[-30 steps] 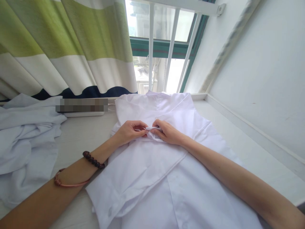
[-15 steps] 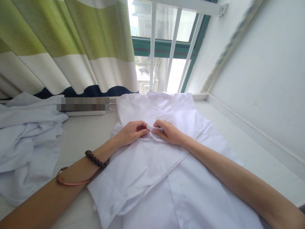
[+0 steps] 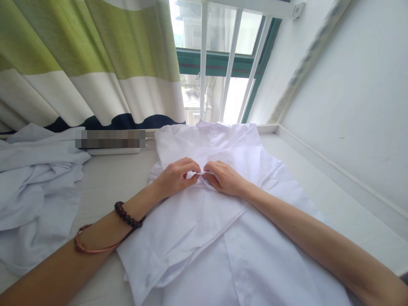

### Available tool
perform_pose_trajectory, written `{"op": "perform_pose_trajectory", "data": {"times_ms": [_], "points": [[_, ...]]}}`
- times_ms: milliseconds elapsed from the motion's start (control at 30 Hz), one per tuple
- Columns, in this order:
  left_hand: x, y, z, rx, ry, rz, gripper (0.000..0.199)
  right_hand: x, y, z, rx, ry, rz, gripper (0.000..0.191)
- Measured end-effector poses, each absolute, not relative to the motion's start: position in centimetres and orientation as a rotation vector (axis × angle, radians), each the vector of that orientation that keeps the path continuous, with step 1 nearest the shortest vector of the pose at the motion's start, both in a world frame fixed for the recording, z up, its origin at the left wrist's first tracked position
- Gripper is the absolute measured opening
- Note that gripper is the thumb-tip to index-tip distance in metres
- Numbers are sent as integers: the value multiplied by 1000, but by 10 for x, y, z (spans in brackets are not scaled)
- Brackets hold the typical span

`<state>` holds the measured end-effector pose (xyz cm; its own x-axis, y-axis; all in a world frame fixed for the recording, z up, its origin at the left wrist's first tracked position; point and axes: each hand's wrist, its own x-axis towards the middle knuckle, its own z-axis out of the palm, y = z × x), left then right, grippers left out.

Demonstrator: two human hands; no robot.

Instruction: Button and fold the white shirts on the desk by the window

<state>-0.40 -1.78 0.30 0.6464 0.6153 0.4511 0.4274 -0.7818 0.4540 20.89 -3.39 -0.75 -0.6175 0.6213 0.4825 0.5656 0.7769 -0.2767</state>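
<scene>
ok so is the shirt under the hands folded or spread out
Mostly spread: the shirt lies lengthwise on the white surface, a sleeve crossing its front, while the left hand and right hand pinch it.

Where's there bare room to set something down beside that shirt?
Two patches: the pale surface between the heaped cloth and the shirt, beyond the left forearm, and the strip between shirt and raised edge on the right. Crowded mid-shirt, where the left hand and right hand pinch its fabric.

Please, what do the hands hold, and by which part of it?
The left hand and right hand pinch a small fold of the white shirt; its exact part is unclear.
</scene>
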Motion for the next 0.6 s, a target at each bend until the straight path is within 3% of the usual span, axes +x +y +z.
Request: {"op": "perform_pose_trajectory", "data": {"times_ms": [333,600], "points": [[-5,-14,2,2572,809,962,10,204,-35,-9,-848,-2382,-60,13],[1,-22,10,2175,937,903,19,210,-29,-3,-706,-2526,-175,15]]}}
